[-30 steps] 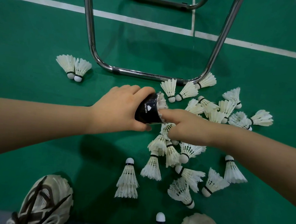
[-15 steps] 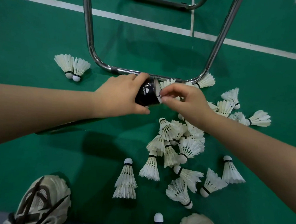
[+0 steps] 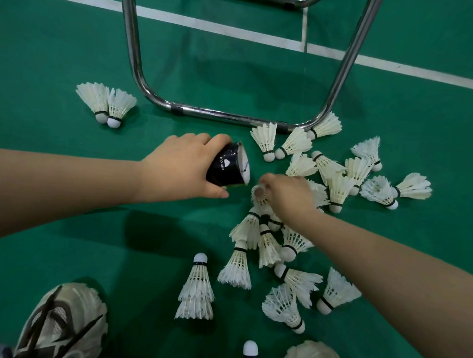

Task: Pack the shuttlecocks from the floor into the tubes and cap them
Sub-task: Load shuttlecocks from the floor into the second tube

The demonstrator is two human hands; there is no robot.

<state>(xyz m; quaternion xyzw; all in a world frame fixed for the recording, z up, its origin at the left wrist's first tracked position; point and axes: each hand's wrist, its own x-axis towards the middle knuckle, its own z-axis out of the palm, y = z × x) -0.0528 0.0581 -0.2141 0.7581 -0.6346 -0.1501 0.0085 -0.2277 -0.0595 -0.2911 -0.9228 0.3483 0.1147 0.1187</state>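
While the tube (image 3: 225,168) is gripped by the left hand (image 3: 180,167) and one shuttlecock (image 3: 259,194) is pinched by the right hand (image 3: 287,195) mid-frame, many are yet to be packed from the floor (image 3: 61,223).

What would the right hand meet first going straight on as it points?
Carrying a white feather shuttlecock, probably the open mouth of the black cylindrical tube in the left hand; depth unclear.
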